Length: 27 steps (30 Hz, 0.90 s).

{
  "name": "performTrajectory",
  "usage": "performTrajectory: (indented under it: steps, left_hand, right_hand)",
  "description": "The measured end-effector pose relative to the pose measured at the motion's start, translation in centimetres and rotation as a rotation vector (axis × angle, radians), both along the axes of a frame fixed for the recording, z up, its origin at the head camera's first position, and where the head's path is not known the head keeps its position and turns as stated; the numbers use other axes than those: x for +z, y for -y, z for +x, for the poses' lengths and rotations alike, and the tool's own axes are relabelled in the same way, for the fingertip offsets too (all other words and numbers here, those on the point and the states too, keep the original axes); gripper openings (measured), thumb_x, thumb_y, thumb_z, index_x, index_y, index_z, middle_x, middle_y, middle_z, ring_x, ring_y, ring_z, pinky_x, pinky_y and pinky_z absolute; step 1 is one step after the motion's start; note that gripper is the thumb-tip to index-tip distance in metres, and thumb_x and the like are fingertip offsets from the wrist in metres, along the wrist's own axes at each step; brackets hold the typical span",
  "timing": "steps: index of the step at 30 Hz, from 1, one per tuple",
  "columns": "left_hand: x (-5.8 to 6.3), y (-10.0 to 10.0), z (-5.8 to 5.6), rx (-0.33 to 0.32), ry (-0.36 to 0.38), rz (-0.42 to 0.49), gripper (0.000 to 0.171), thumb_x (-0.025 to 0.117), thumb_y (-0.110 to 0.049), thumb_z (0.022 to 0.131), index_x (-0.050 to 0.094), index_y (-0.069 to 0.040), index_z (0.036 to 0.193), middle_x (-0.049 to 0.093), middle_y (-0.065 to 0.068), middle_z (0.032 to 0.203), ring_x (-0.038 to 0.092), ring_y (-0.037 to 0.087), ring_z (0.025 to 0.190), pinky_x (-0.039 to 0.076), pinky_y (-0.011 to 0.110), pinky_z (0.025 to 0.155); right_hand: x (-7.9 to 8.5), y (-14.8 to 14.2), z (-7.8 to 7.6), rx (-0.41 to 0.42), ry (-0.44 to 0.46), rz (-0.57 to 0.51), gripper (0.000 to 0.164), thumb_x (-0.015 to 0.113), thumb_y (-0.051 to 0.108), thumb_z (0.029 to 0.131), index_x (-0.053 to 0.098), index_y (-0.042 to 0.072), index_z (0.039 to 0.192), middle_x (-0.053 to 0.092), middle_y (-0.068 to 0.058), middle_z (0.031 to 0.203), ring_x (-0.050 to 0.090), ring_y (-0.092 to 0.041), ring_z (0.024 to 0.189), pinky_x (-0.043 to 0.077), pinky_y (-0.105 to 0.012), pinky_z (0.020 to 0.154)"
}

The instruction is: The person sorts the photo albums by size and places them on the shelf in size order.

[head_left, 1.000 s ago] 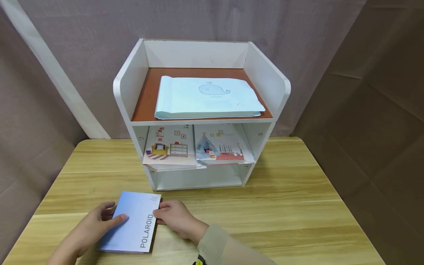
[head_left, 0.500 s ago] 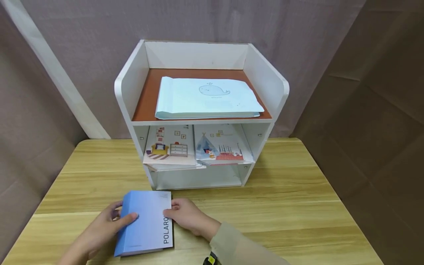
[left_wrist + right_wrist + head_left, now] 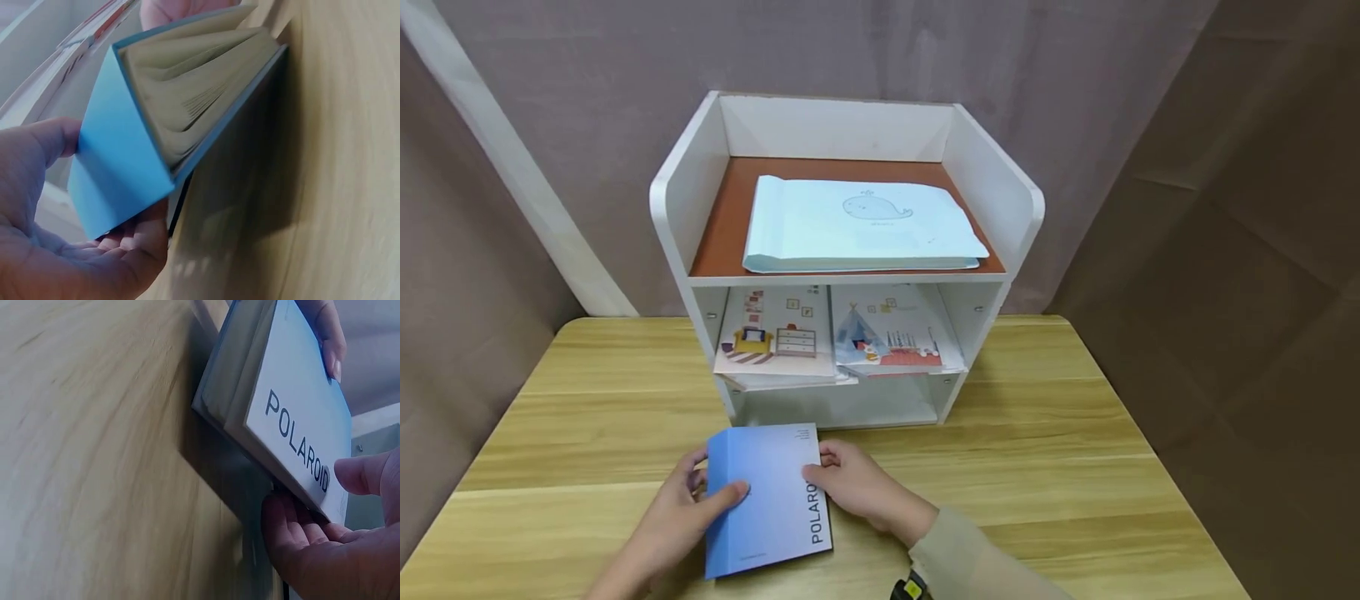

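A blue-to-white photo album marked POLAROID is held tilted above the table in front of the shelf. My left hand grips its blue spine side, thumb on the cover and fingers beneath. On the opposite edge, my right hand pinches the album with the thumb over the lettering and fingers under it. In the left wrist view the album's wide blue spine faces the camera, and its cream pages stand slightly fanned. The right wrist view shows the lettered cover and the page edges.
Behind the album stands a white shelf unit. A pale book with a whale drawing lies on its brown top. Illustrated books fill the middle level and jut slightly forward. The wooden table extends on both sides.
Both hands have carried the album to the right and slightly up, toward the shelf's front. It has turned and tilted so its blue spine side shows more.
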<state>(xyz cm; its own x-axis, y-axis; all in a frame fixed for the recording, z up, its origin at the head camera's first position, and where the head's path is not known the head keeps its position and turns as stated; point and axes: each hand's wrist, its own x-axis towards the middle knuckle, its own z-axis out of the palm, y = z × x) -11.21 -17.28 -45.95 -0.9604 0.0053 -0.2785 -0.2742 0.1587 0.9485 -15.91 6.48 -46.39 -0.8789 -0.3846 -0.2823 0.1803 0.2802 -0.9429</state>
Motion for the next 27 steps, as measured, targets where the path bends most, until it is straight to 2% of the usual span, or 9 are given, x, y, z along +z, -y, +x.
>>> performTrajectory:
  steps: [5,13,21,27]
  left_hand:
    - [-0.3,-1.2,-0.3,0.038,-0.02,0.067,0.078,0.077,-0.023,0.085,0.03,-0.002,0.143,0.057,0.024,0.122,0.066,0.031,0.095,0.059,0.044,0.07]
    - [-0.2,-3.0,-0.6,0.087,-0.055,0.192,0.074,0.077,-0.021,0.084,0.032,-0.005,0.141,0.056,0.022,0.124,0.065,0.03,0.098,0.058,0.045,0.074]
    - [-0.3,-4.1,-0.9,0.106,-0.047,0.22,0.073,0.077,-0.023,0.084,0.033,-0.007,0.141,0.055,0.022,0.124,0.065,0.03,0.098,0.058,0.044,0.076]
    - [-0.3,-4.6,-1.4,0.108,-0.041,0.208,0.079,0.075,-0.034,0.085,0.031,-0.006,0.145,0.052,0.022,0.13,0.062,0.03,0.105,0.057,0.043,0.079]
  right_hand:
    - [-0.1,-1.1,0.1,-0.001,-0.018,0.0,0.027,0.062,0.019,0.095,0.061,0.003,0.118,0.066,-0.003,0.095,0.063,-0.016,0.087,0.051,-0.033,0.081]
    - [-0.3,-2.9,0.3,0.051,-0.017,-0.035,0.028,0.059,0.021,0.098,0.058,0.003,0.119,0.068,-0.006,0.093,0.065,-0.019,0.085,0.054,-0.034,0.077]
    - [-0.5,-3.7,0.7,0.041,0.014,-0.103,0.035,0.056,0.025,0.099,0.056,0.002,0.126,0.069,-0.008,0.103,0.068,-0.022,0.089,0.057,-0.034,0.076]
    - [-0.6,-3.8,0.6,-0.015,-0.003,-0.13,0.032,0.056,0.022,0.1,0.056,0.001,0.125,0.069,-0.01,0.103,0.068,-0.023,0.087,0.057,-0.035,0.074]
